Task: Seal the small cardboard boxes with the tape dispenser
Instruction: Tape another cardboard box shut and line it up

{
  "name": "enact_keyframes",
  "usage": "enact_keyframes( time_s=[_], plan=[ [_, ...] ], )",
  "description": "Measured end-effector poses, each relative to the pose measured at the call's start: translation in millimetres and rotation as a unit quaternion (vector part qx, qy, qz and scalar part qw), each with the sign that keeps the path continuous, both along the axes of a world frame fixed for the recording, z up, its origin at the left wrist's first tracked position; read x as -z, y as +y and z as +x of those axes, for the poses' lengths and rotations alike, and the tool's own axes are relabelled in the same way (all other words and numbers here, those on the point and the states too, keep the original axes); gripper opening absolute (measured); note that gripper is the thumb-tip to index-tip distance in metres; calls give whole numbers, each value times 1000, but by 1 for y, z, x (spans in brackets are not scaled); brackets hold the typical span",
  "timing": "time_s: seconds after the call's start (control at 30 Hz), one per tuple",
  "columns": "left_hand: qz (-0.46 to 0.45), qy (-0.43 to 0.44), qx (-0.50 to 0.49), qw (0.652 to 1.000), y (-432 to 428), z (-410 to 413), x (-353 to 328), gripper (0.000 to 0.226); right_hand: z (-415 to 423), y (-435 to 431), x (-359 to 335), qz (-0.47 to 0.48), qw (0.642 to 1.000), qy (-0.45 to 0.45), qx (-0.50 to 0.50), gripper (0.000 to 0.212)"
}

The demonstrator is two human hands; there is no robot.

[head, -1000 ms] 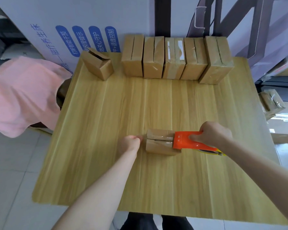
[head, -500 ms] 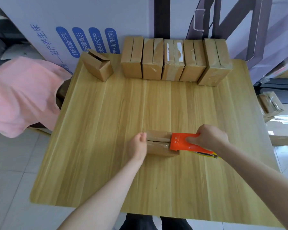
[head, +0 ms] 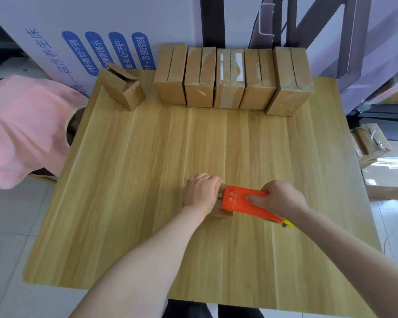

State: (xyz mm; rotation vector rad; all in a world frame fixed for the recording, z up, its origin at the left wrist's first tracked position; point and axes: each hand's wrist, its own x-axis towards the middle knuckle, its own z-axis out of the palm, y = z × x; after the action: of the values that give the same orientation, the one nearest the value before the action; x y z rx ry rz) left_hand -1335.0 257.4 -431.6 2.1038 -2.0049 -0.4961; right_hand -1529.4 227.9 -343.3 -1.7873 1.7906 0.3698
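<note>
A small cardboard box [head: 223, 213] lies near the middle front of the wooden table [head: 147, 180], mostly hidden under my hands. My left hand [head: 201, 191] lies on top of the box, fingers curled over its far edge. My right hand [head: 279, 198] grips the orange tape dispenser [head: 237, 199], whose front end sits on the box top against my left hand. The dispenser's yellow rear tip [head: 286, 223] pokes out below my right wrist.
Several taped cardboard boxes [head: 230, 79] stand in a row along the table's far edge. An open-flapped small box [head: 123, 88] sits at the far left corner. A pink cloth [head: 21, 129] lies left of the table; more packages [head: 370, 141] are at the right.
My left hand moved right from beside the box onto its top. The dispenser slid left across the box top, toward my left hand.
</note>
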Motion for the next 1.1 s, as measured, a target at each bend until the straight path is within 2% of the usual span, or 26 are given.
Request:
enact_keyframes(
  time_s=[0.13,0.27,0.4,0.6,0.77,0.9,1.1],
  plan=[
    [1,-74,2,997,-2,-1,7,46,-17,-4,15,7,998,-54,-25,38],
    [5,-95,-5,995,-2,-3,8,47,-38,-9,24,23,992,-117,-43,34],
    [0,-102,-7,995,-3,-2,8,46,-62,-14,27,19,991,-127,-44,30],
    [-5,-102,-13,995,-2,-4,9,54,-85,-20,28,24,996,-69,-57,33],
    [-14,-107,-20,994,0,-5,10,59,-37,-28,22,37,992,24,-115,47],
    [-37,-101,-17,994,0,-7,8,48,2,-39,12,15,986,82,-143,37],
    [-44,-104,-13,994,1,-6,10,53,22,-50,2,66,988,106,-95,35]
  ],
)
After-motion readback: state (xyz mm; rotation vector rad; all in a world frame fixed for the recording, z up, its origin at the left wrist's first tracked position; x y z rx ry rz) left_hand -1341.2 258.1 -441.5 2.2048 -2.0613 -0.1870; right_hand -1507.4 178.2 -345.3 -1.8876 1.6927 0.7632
